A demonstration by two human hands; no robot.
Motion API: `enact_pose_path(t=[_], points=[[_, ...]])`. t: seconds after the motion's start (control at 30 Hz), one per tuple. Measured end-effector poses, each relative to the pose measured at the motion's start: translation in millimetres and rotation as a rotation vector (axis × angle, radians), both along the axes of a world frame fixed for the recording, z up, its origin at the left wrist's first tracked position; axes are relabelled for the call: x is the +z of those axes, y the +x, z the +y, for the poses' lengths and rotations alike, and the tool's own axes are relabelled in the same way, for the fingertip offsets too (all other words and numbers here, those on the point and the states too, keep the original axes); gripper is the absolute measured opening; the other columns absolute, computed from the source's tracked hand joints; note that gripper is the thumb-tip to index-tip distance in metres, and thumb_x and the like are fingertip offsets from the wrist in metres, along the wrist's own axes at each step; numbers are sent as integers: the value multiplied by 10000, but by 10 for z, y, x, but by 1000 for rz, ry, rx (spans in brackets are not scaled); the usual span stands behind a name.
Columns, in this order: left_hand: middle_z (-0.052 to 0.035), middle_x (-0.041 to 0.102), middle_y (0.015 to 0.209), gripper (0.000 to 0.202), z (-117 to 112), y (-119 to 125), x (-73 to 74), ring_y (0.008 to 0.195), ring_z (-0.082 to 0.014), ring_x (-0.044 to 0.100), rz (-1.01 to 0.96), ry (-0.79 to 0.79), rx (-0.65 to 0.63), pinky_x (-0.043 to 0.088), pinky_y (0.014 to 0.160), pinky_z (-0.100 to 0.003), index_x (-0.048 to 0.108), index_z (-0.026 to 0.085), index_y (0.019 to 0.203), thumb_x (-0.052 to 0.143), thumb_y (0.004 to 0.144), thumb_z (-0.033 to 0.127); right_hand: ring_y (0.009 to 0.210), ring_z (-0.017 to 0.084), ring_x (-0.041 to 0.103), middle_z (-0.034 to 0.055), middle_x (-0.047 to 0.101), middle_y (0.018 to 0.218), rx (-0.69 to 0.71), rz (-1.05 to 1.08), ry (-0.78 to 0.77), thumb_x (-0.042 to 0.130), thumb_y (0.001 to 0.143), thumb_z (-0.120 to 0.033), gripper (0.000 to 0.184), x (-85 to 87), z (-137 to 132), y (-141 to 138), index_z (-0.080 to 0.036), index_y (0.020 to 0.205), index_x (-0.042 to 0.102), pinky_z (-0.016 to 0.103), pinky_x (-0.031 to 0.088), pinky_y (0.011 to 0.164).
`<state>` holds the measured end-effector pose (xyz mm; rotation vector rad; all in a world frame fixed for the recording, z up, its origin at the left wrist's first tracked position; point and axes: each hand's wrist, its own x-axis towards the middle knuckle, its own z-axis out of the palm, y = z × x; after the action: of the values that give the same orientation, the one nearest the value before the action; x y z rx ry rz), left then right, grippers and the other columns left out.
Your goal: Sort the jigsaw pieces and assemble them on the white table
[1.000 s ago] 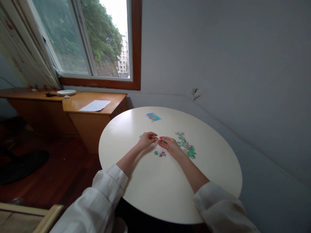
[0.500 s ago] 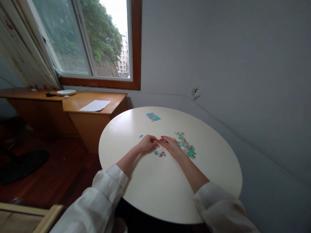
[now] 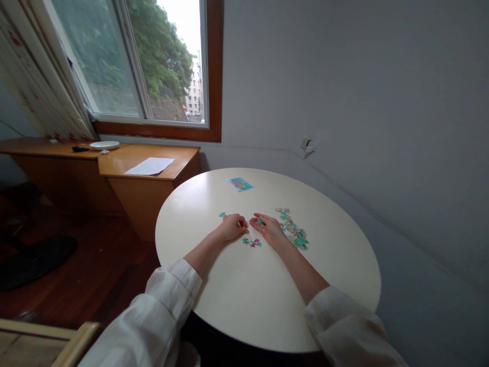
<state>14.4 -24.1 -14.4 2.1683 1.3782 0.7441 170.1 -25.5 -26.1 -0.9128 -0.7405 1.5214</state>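
On the round white table (image 3: 260, 300), my left hand (image 3: 232, 227) is held with its fingers curled towards the thumb. Whatever may be between its fingertips is too small to make out. Just to the right, my right hand (image 3: 270, 230) is half cupped, palm turned inward, with a teal jigsaw puzzle piece (image 3: 260, 221) held at its fingers. A narrow gap separates the two hands. Below them lie a few joined-looking green and pink puzzle pieces (image 3: 252, 243). One loose teal piece (image 3: 222, 214) rests beyond my left hand. A heap of mixed pieces (image 3: 296, 233) lies beside my right hand.
Farther back on the table is a colourful picture card (image 3: 241, 184). To the left stands a wooden desk (image 3: 183, 159) carrying a paper sheet (image 3: 150, 166) and a white plate (image 3: 104, 146). A wall socket (image 3: 307, 145) is behind the table.
My left hand has drawn slightly left, away from my right fingers, which it was touching. My right hand stays nearly in place with the teal piece.
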Motion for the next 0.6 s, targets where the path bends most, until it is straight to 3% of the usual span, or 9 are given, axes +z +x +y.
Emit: enact_pose_path(t=[0.17,0.43,0.6], points=[[1,599,649,122,-11,6,19,610,-116,501,33,24,28,378,708,-267,664,172,620,693,573,282,651,151,643,62,629,605,4,17,-16,569,705,-88,41,8,2,8,-122,725,583,320,529,784],[25,538,506,142,-72,48,-4,490,-75,432,-81,-68,-238,325,502,-191,661,140,611,635,612,280,710,159,652,73,655,708,26,-9,7,518,707,-18,162,-45,28,20,-136,804,573,332,541,763],[28,503,493,216,-58,39,10,490,-74,391,-164,25,-87,294,489,-201,626,121,603,528,700,287,708,154,657,66,670,709,49,-47,7,515,728,-18,199,4,-33,-3,-139,881,555,317,538,758]])
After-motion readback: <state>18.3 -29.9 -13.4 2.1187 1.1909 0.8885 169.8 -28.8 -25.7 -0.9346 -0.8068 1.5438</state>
